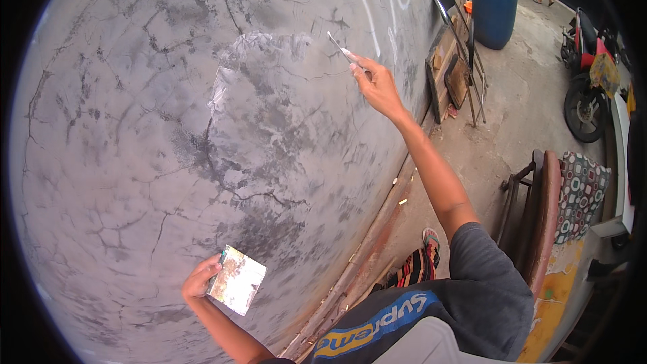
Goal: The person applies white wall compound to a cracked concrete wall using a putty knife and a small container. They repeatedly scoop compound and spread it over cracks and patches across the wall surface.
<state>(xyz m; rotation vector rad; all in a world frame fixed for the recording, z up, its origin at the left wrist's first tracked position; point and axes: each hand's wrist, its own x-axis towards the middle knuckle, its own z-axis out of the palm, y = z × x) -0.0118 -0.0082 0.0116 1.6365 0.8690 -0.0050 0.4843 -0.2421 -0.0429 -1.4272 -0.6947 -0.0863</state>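
- Square board (241, 284), lower left before the grey wall (114, 182), its edge pinched by the left hand (200, 279).
- Right hand (379, 89), higher, fingers closed round a thin tool (339, 46) near the wall.
- Blue barrel (495, 7), upper right.

The wall (121, 141) across the left of the frame is matt, rough and cracked, its filler (219, 84) ridged and chalky. At upper centre the blade (335, 41) looks like metal; the plate (251, 286) at lower centre is smooth but stained. Upper right, a plastic barrel (495, 10); lower right, a matt cloth shirt (488, 269).
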